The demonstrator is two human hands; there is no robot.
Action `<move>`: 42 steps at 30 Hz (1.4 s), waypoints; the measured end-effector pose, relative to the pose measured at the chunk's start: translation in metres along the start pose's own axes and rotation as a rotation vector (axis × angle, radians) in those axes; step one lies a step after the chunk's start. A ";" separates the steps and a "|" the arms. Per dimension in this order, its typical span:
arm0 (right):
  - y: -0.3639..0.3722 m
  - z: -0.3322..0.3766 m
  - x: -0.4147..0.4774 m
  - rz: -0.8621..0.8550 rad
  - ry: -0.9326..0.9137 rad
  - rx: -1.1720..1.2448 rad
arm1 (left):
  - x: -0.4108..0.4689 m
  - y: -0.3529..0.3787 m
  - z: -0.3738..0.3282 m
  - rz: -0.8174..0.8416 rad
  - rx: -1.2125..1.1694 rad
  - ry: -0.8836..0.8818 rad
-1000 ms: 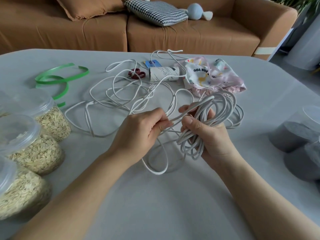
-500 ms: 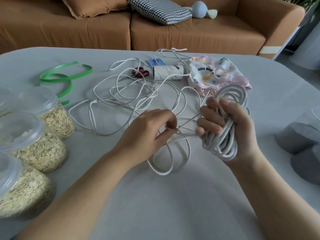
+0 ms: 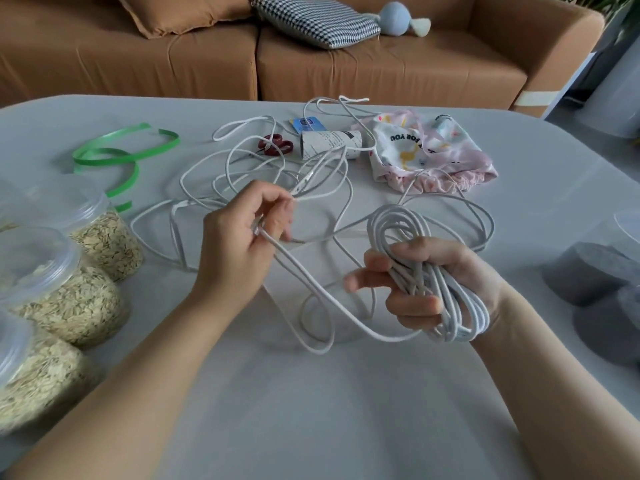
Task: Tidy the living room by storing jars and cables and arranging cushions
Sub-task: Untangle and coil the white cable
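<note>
Since half a second ago the two hands have drawn apart: the left hand has pulled away toward the left of the frame, and a length of white cable now sags between it and the right hand. The left fingers are curled, pinching a single strand against the thumb just above the surface. The right hand, palm turned upward at centre right, has its fingers curled round a bundle of wound loops, with the forefinger sticking out toward the left. The rest of the cable lies loose and tangled on the surface behind the hands, reaching toward the upper middle of the frame. Among its far loops lie red scissors and a paper tube on its side, with a pink cloth bag just to the right of them. A green ribbon curls at the upper left. Three oat jars with clear lids stand along the left edge, and grey jars sit at the right edge. On the sofa along the top of the frame rest a brown cushion, a checked cushion and a blue soft toy.
</note>
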State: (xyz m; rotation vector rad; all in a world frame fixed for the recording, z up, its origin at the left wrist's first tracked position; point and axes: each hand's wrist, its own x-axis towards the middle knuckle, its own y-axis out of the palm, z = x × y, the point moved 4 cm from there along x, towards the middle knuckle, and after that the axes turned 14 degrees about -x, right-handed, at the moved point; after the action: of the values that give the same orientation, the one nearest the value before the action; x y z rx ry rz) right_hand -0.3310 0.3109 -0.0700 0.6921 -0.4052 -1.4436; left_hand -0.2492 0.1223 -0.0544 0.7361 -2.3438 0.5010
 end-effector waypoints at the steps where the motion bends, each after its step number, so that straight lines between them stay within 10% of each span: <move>1: 0.000 -0.001 0.000 -0.019 0.002 -0.038 | 0.000 0.000 -0.002 0.015 0.027 0.006; 18: 0.014 -0.023 0.020 -0.092 -0.020 -0.354 | 0.000 0.019 -0.016 0.180 0.400 0.275; 30: -0.001 0.017 0.003 -0.421 -0.733 -0.260 | 0.001 0.012 0.015 0.187 0.285 0.039; 42: -0.008 0.008 0.006 -0.822 -0.496 -0.452 | -0.005 0.025 0.002 0.301 0.356 0.184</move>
State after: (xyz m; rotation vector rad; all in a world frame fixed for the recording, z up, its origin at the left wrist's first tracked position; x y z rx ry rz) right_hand -0.3416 0.3040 -0.0697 0.0984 -0.1462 -2.4061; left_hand -0.2624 0.1422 -0.0634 0.4641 -2.2239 1.0911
